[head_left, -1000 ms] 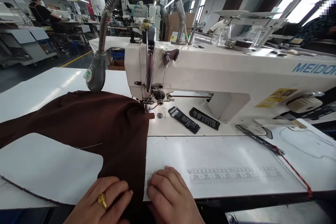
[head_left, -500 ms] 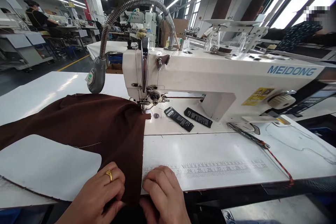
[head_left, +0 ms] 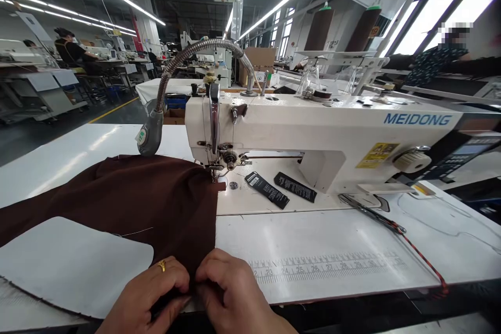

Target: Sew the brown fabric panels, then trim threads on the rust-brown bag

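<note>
Dark brown fabric spreads over the left of the white table, its far right corner under the needle area of the white sewing machine. At the fabric's near edge my left hand, with a gold ring, pinches the cloth. Close beside it, my right hand grips the same edge, fingers curled and thumb underneath. A pale, round-cornered panel lies left of my left hand. Two black printed labels rest on the machine bed.
Thread snips with a red cord lie at the right. A grey lamp head hangs from a flexible metal arm left of the machine. Printed ruler marks run along the front of the table. Other people sit or stand farther back.
My right hand has moved left, off the ruler marks and onto the fabric edge, close to my left hand. The camera view has tilted up slightly.
</note>
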`<state>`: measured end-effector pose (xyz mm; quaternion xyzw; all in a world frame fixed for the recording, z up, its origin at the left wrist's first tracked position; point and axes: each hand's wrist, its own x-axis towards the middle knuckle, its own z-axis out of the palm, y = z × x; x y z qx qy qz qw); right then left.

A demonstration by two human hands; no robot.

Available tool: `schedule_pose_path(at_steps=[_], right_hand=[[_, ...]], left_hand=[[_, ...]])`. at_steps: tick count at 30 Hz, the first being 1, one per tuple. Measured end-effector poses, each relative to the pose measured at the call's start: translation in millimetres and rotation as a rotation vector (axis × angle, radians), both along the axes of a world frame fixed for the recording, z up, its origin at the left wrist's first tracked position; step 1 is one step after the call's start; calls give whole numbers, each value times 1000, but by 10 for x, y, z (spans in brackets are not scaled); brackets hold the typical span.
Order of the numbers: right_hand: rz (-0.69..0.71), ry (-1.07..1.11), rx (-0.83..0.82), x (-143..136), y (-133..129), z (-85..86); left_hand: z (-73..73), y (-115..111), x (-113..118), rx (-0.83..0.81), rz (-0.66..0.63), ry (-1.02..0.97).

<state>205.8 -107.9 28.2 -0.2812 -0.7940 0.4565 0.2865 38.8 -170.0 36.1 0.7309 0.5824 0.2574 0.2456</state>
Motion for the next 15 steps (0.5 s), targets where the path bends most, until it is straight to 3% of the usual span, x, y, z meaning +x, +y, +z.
schedule_pose_path(at_steps=[6, 11, 15], right_hand=[[-157, 17, -132, 2, -10, 65], [-122, 194, -48, -18, -35, 32], [-116, 218, -33, -41, -25, 14]], left_hand=[[48, 52, -12, -274, 240, -149], [54, 70, -19, -351, 230, -226], [36, 54, -10, -341, 221, -220]])
